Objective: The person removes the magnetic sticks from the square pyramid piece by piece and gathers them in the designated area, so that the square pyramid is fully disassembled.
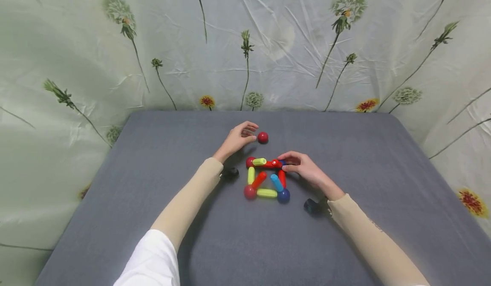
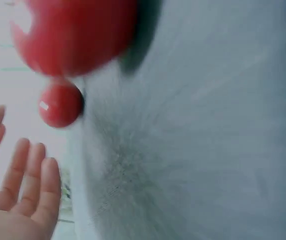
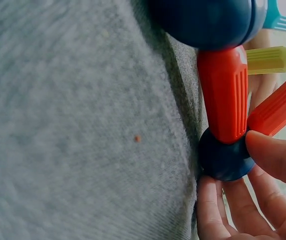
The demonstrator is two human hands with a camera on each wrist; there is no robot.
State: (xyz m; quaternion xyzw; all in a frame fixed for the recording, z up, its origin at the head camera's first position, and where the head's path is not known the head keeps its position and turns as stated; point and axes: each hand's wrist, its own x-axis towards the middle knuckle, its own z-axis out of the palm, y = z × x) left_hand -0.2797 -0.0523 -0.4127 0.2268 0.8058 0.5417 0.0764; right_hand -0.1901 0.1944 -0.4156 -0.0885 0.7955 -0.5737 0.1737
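A square of magnetic sticks and balls lies on the grey table. Its front corners are a red ball point(image 1: 250, 192) and a blue ball point(image 1: 283, 195); another red ball point(image 1: 251, 162) forms the back left. At the back right, my right hand point(image 1: 304, 166) pinches a blue ball point(image 3: 225, 157) between thumb and fingers; a red stick point(image 3: 224, 95) joins it to the front blue ball. More sticks rise from the corners, among them a light blue stick point(image 1: 276, 182). My left hand point(image 1: 239, 137) is held with fingers apart, holding nothing, just left of a loose red ball point(image 1: 262, 137).
Dark wrist cameras jut from both forearms, the left one point(image 1: 231, 173) close beside the square and the right one point(image 1: 312, 206) low over the table point(image 1: 245, 247). Behind the table's far edge hangs a flower-printed curtain point(image 1: 284, 64).
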